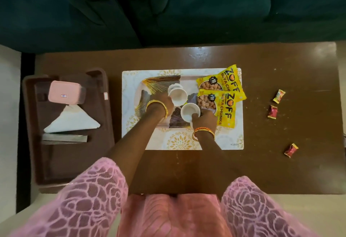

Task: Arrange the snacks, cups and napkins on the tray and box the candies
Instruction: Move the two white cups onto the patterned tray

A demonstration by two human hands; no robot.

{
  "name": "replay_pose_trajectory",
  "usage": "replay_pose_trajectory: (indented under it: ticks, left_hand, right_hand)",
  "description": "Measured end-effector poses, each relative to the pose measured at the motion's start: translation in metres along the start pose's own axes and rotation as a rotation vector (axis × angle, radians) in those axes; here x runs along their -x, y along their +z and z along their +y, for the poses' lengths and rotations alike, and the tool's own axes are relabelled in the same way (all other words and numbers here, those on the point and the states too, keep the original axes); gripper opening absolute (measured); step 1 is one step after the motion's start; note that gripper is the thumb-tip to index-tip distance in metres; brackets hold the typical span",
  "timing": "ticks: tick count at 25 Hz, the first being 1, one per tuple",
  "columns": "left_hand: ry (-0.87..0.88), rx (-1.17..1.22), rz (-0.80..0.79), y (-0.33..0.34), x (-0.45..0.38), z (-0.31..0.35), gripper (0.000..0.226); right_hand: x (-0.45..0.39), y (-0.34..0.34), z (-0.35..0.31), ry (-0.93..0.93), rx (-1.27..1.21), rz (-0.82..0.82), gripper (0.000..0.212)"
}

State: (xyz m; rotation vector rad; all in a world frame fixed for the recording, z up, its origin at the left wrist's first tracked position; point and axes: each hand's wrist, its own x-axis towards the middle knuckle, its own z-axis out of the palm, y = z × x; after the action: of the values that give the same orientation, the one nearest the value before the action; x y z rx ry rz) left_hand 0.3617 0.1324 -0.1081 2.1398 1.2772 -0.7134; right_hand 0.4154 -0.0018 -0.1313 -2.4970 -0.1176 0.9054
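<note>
A patterned tray [148, 87] with gold fan shapes lies on a white placemat [179, 141]. My left hand [162, 101] grips a white paper cup [177, 96] over the tray's middle. My right hand [203, 118] grips a second white cup [189, 112] just in front of it. Two yellow snack packets [224, 85] [222, 105] overlap at the tray's right side. Three wrapped candies [279, 96] [272, 112] [290, 150] lie on the brown table to the right. A pink candy box [64, 92], a folded white napkin [72, 119] and a grey napkin [64, 138] rest on a brown tray [101, 109] at the left.
The brown table [262, 171] carries everything. A dark green sofa [168, 8] runs along its far edge. My pink patterned sleeves [89, 195] and lap fill the near part of the view.
</note>
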Motion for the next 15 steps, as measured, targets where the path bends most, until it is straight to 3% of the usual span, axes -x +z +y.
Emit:
replay_pose_trajectory:
  ticks: [4,8,15]
  left_hand:
    - [0.187,-0.536,-0.094,-0.027,-0.029,0.04,0.051]
    - [0.235,-0.781,-0.154,-0.028,-0.05,0.078,0.054]
    - [0.398,-0.623,-0.033,-0.026,-0.054,0.098,0.045]
  right_hand:
    - [0.0,0.004,0.002,0.021,-0.007,-0.01,0.025]
    - [-0.005,0.005,-0.001,0.036,-0.037,-0.023,0.025]
    - [-0.012,0.004,-0.002,0.062,-0.045,-0.028,0.028]
